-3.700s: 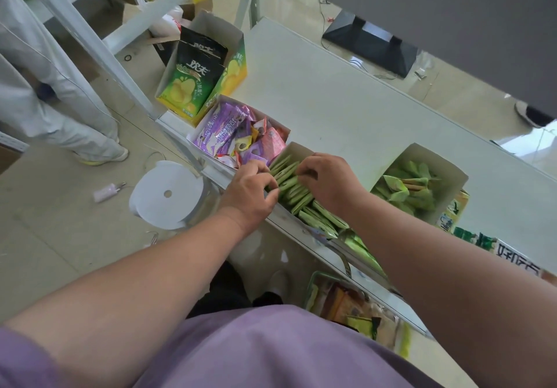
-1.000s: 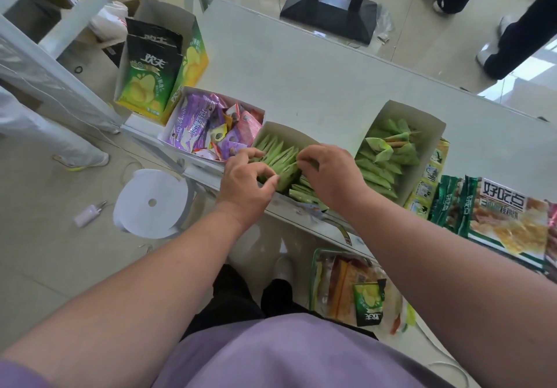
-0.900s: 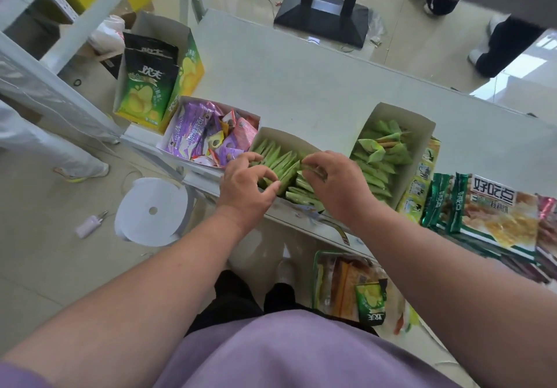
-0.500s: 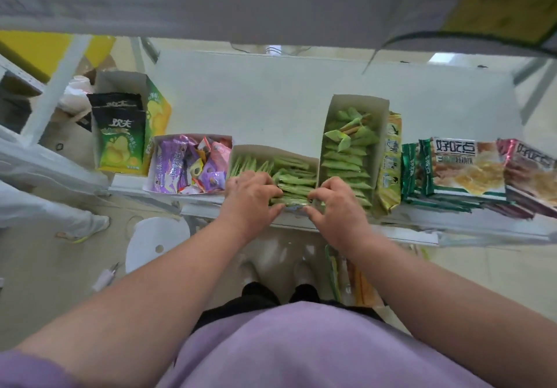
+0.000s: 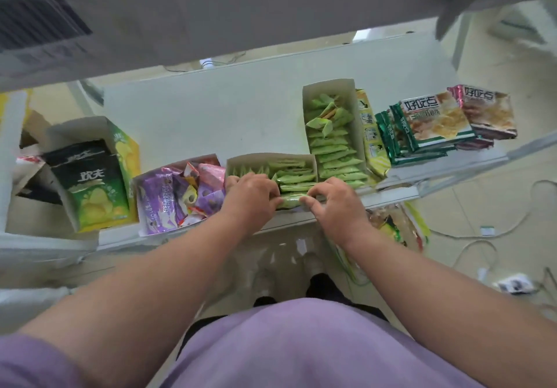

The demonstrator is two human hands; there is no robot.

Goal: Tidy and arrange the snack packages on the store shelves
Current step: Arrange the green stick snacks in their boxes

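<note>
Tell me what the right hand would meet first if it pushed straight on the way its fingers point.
The right hand points left along the shelf front, so probably the left hand, which grips the same pale green snack packet; depth is unclear.

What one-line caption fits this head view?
Both hands, left and right, pinch a green packet at the front of a cardboard box on the shelf.

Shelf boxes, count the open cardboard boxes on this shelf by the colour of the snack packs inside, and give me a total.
Green packs: 2, the middle box and the long box
Purple and pink packs: 1
Black-and-green chip bags: 1
Total: 4
</note>
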